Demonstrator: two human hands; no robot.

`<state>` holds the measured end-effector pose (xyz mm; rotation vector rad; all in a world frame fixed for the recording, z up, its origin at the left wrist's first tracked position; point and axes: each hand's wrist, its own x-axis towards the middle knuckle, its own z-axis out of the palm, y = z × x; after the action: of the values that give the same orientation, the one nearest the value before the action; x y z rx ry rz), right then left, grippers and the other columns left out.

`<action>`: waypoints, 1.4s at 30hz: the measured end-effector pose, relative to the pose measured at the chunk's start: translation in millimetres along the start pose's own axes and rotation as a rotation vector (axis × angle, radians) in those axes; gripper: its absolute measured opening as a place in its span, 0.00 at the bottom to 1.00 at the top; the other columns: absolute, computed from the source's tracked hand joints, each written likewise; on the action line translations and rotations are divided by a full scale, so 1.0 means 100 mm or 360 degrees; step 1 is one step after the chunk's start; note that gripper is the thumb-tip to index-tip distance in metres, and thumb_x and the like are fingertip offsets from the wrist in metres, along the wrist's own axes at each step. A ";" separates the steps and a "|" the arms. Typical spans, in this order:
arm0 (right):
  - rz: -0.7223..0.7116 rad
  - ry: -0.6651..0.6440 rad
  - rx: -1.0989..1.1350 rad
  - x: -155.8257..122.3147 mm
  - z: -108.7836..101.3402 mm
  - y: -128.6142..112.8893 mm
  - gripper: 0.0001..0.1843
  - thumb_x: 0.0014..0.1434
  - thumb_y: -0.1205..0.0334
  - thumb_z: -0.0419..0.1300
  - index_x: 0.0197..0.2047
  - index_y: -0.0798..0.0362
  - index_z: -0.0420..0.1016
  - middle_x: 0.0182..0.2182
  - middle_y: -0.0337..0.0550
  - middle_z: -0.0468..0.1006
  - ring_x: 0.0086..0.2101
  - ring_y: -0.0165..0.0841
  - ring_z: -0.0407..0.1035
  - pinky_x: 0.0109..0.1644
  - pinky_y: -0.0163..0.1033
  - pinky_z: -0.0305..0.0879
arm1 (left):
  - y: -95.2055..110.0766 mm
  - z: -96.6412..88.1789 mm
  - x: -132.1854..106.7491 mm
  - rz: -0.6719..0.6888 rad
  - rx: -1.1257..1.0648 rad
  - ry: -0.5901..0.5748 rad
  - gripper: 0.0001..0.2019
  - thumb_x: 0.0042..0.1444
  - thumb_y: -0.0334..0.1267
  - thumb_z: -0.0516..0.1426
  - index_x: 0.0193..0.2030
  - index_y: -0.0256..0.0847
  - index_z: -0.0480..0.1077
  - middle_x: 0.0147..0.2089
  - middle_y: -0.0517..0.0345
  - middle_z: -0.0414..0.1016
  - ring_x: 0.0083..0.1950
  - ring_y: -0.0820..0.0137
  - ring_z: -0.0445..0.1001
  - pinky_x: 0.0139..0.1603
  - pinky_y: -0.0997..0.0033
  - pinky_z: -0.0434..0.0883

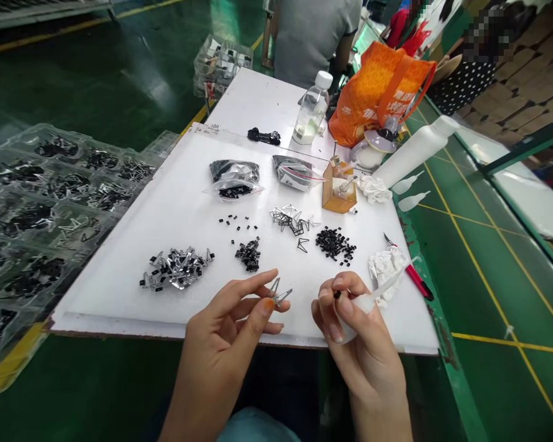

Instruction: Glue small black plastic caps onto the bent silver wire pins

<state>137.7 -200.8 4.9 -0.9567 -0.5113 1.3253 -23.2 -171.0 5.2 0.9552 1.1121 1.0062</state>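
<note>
My left hand (pixel 239 319) pinches a small V-shaped metal piece (pixel 279 294) between thumb and fingers above the white board's near edge. Close by on the right, my right hand (pixel 354 325) grips a tiny black part (pixel 337 295) at its fingertips. A white squeeze bottle with a thin nozzle (pixel 382 288) is tucked in the same hand, its body mostly hidden by the fingers. Beyond the hands lie loose metal V pieces (pixel 291 220), a pile of black parts (pixel 335 244), a smaller black pile (pixel 247 255) and a heap of metal-and-black pieces (pixel 177 268).
Two zip bags (pixel 235 178) of black parts lie farther back beside a small wooden box (pixel 339 195). Crumpled tissue (pixel 386 270) and a red-black knife (pixel 418 282) are at right. Sectioned plastic trays (pixel 64 202) stand left. An orange bag (pixel 373 98) and seated people are ahead.
</note>
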 end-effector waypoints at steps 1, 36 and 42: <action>-0.0023 0.0017 -0.0020 -0.01 0.00 0.00 0.03 0.58 0.59 0.72 0.38 0.44 0.83 0.32 0.38 0.83 0.20 0.19 0.61 0.27 0.29 0.59 | 0.00 0.01 -0.01 -0.0010 -0.0021 -0.0006 0.09 0.61 0.41 0.66 0.47 0.61 0.83 0.42 0.66 0.85 0.36 0.75 0.85 0.37 0.85 0.81; -0.0333 0.0311 -0.0292 -0.10 -0.01 0.10 0.04 0.55 0.62 0.74 0.35 0.45 0.84 0.30 0.37 0.83 0.21 0.22 0.66 0.25 0.27 0.65 | 0.10 0.16 -0.06 -0.0130 -0.0038 -0.0127 0.04 0.60 0.38 0.66 0.38 0.50 0.85 0.34 0.62 0.85 0.30 0.73 0.82 0.35 0.81 0.80; -0.0330 0.0214 -0.0285 -0.13 0.01 0.08 0.05 0.55 0.64 0.74 0.33 0.45 0.83 0.29 0.38 0.82 0.27 0.27 0.74 0.23 0.27 0.65 | 0.10 0.17 -0.08 -0.0120 -0.0049 -0.0154 0.03 0.59 0.37 0.66 0.37 0.50 0.84 0.33 0.64 0.84 0.31 0.74 0.81 0.34 0.83 0.79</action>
<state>129.8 -213.6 1.5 -1.1009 -0.6156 1.0344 -9.1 -177.9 19.9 0.9211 1.0416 0.9044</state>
